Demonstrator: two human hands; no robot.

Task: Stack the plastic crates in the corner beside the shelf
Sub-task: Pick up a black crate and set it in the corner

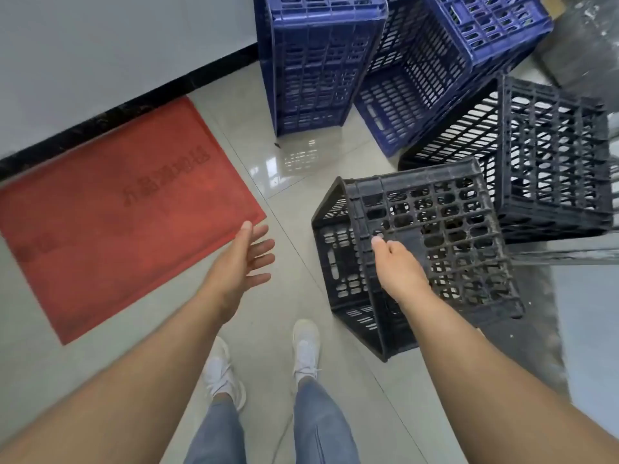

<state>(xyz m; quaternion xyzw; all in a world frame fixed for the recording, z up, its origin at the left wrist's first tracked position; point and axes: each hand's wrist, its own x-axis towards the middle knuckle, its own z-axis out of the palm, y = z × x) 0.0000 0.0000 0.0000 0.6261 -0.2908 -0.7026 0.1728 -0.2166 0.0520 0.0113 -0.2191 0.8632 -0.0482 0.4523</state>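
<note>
A black plastic crate (445, 229) lies on its side on the tiled floor at centre right. My right hand (397, 266) rests on its upper face, fingers curled into the grid holes, gripping it. My left hand (249, 259) hovers open to the crate's left, fingers spread, touching nothing. Behind it a second black crate (542, 155) lies tilted on its side. Further back stand blue crates: one (318, 61) upright against the wall, another (418, 92) tipped open toward me, and a third (492, 25) resting on top.
A red doormat (117, 212) lies on the floor at left along the white wall with its black skirting (134, 105). My white shoes (304, 346) stand just below the held crate. A grey surface (582, 51) fills the far right.
</note>
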